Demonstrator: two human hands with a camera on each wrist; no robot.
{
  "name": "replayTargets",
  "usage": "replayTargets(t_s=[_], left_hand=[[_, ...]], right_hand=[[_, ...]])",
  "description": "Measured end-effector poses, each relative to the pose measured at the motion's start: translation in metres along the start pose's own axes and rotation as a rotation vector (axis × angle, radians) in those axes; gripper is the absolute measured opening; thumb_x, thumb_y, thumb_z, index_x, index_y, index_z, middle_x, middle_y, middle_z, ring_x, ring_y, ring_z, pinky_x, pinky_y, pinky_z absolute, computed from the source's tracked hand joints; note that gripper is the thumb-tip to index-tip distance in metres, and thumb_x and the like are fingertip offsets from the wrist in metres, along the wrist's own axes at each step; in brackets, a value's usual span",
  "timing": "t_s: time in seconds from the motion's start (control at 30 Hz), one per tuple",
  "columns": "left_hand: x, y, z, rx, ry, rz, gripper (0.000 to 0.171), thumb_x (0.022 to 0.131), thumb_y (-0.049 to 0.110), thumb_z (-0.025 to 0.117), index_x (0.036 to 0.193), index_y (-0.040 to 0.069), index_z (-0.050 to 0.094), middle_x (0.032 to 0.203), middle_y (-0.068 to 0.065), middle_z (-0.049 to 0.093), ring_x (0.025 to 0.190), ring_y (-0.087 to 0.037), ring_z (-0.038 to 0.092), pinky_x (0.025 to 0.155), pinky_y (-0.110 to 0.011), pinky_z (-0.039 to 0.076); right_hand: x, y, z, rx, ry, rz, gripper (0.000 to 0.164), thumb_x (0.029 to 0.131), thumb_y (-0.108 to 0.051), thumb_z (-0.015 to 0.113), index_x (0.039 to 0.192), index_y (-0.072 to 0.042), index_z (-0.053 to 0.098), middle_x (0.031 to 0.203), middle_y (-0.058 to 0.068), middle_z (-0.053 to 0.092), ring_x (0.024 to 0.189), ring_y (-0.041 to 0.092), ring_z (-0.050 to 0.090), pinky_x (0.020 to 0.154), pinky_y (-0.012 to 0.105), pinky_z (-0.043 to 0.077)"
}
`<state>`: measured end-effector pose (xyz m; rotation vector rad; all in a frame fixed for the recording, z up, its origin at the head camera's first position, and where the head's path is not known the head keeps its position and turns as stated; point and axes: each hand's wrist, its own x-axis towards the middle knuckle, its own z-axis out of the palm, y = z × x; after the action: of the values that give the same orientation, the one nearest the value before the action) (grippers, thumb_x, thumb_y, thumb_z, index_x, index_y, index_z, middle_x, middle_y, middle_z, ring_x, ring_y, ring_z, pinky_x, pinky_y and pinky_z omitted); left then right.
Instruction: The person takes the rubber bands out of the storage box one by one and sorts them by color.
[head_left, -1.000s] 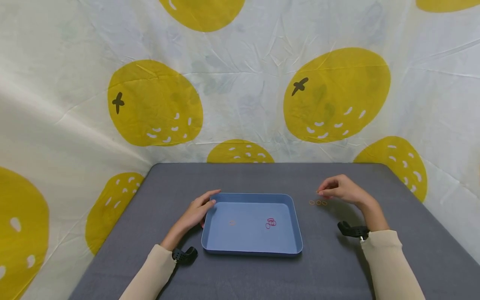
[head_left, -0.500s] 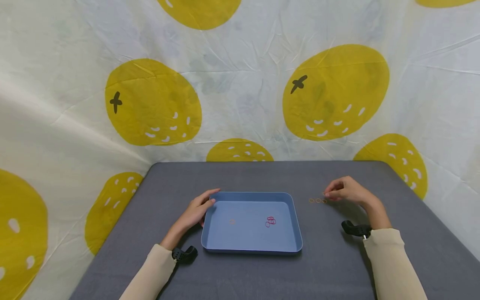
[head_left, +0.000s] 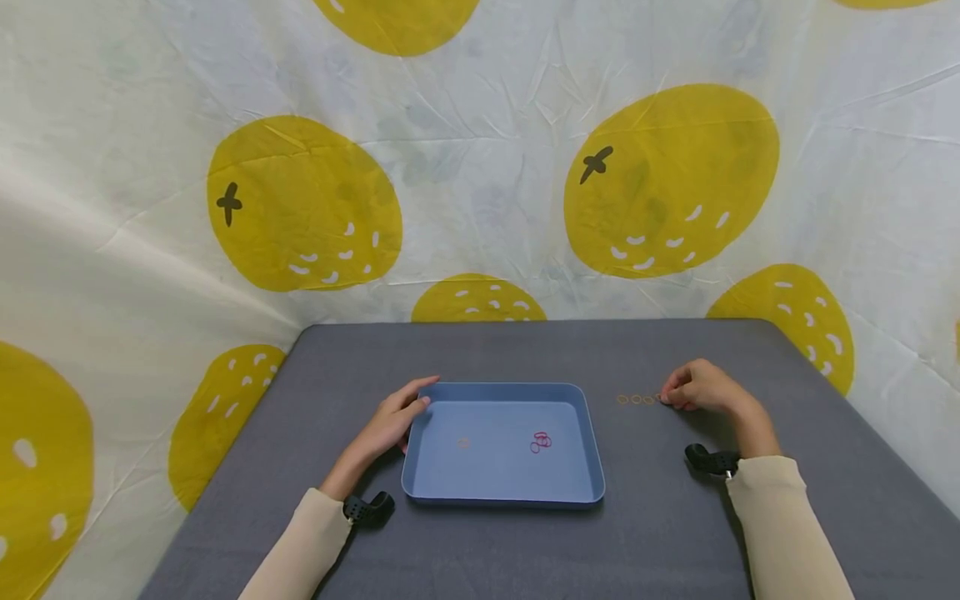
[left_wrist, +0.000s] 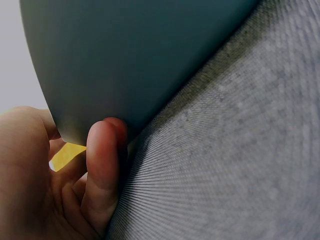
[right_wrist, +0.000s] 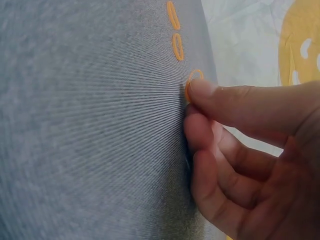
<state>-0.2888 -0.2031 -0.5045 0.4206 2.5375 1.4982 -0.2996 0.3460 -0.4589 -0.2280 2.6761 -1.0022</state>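
In the head view my left hand (head_left: 388, 423) grips the left rim of a shallow blue tray (head_left: 502, 492), near its far corner. The left wrist view has the thumb over the rim and fingertips against the outer wall (left_wrist: 110, 60). Right of the tray, my right hand (head_left: 701, 387) is low over the table, thumb and fingers pinched together on a small orange rubber band (right_wrist: 194, 80). Beside those fingertips, several orange rubber bands (head_left: 636, 400) lie in a row. Inside the tray are several pinkish-red rubber bands (head_left: 542, 441) and a faint orange pair (head_left: 463, 443).
A dark grey cloth covers the table (head_left: 510, 550). Behind and to the left hangs a white curtain (head_left: 480, 200) printed with yellow fruit. Each wrist carries a black camera mount, the left one (head_left: 369, 510) close to the tray's near left corner.
My right hand has moved right and down to the table at the right end of the orange row, bringing a rubber band there. The left hand and tray have stayed put.
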Motion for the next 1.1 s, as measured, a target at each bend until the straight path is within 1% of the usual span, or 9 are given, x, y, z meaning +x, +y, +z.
replayTargets(t_s=[0.07, 0.27, 0.47, 0.57, 0.8, 1.03, 1.1], left_hand=[[-0.0002, 0.0006, -0.0003, -0.003, 0.0, -0.002, 0.044, 0.11, 0.034, 0.051, 0.154, 0.035, 0.049, 0.105, -0.018, 0.063, 0.041, -0.02, 0.052, 0.041, -0.04, 0.053], [-0.0013, 0.002, -0.0009, -0.021, -0.001, -0.011, 0.044, 0.11, 0.035, 0.051, 0.153, 0.037, 0.049, 0.119, -0.019, 0.064, 0.041, -0.02, 0.051, 0.041, -0.039, 0.053], [-0.0012, 0.0026, -0.0014, -0.029, 0.0, -0.008, 0.044, 0.109, 0.035, 0.052, 0.154, 0.034, 0.05, 0.125, -0.02, 0.064, 0.041, -0.019, 0.05, 0.041, -0.038, 0.052], [-0.001, 0.0027, -0.0017, -0.027, -0.001, -0.005, 0.045, 0.109, 0.035, 0.052, 0.154, 0.034, 0.049, 0.125, -0.02, 0.065, 0.04, -0.019, 0.05, 0.041, -0.039, 0.052], [0.0001, 0.0013, -0.0013, -0.01, -0.001, -0.001, 0.044, 0.11, 0.035, 0.051, 0.153, 0.035, 0.049, 0.116, -0.019, 0.065, 0.041, -0.02, 0.051, 0.041, -0.039, 0.053], [0.0002, 0.0008, -0.0009, -0.017, -0.002, -0.009, 0.044, 0.109, 0.036, 0.052, 0.153, 0.036, 0.05, 0.124, -0.02, 0.064, 0.041, -0.021, 0.051, 0.041, -0.039, 0.052], [0.0007, 0.0002, -0.001, -0.015, -0.003, -0.011, 0.044, 0.109, 0.036, 0.052, 0.153, 0.036, 0.05, 0.123, -0.02, 0.065, 0.041, -0.02, 0.052, 0.041, -0.039, 0.052]], right_hand=[[0.0002, -0.0015, -0.0005, -0.008, 0.002, 0.014, 0.013, 0.094, -0.009, 0.072, 0.095, 0.003, 0.076, 0.086, 0.005, 0.073, 0.078, 0.017, 0.063, 0.066, 0.03, 0.056], [0.0013, -0.0065, -0.0011, -0.03, -0.009, 0.037, 0.013, 0.094, -0.01, 0.072, 0.094, 0.003, 0.074, 0.082, 0.005, 0.069, 0.076, 0.018, 0.062, 0.066, 0.032, 0.055], [-0.0001, -0.0097, -0.0023, -0.047, -0.013, 0.036, 0.014, 0.094, -0.01, 0.073, 0.094, 0.004, 0.074, 0.08, 0.006, 0.068, 0.074, 0.017, 0.061, 0.065, 0.032, 0.054], [-0.0009, -0.0102, -0.0025, -0.05, -0.009, 0.031, 0.015, 0.093, -0.011, 0.074, 0.095, 0.005, 0.074, 0.079, 0.006, 0.069, 0.074, 0.017, 0.061, 0.065, 0.032, 0.054], [-0.0016, -0.01, -0.0021, -0.051, -0.006, 0.041, 0.015, 0.093, -0.01, 0.074, 0.093, 0.004, 0.074, 0.077, 0.004, 0.068, 0.073, 0.016, 0.061, 0.063, 0.03, 0.055], [-0.0025, -0.0093, -0.0026, -0.035, -0.008, 0.034, 0.014, 0.094, -0.009, 0.071, 0.093, 0.004, 0.074, 0.08, 0.005, 0.07, 0.074, 0.017, 0.062, 0.063, 0.03, 0.056], [-0.0027, -0.0095, -0.0032, -0.034, -0.005, 0.031, 0.014, 0.095, -0.009, 0.071, 0.093, 0.004, 0.074, 0.081, 0.005, 0.07, 0.075, 0.017, 0.063, 0.063, 0.03, 0.057]])
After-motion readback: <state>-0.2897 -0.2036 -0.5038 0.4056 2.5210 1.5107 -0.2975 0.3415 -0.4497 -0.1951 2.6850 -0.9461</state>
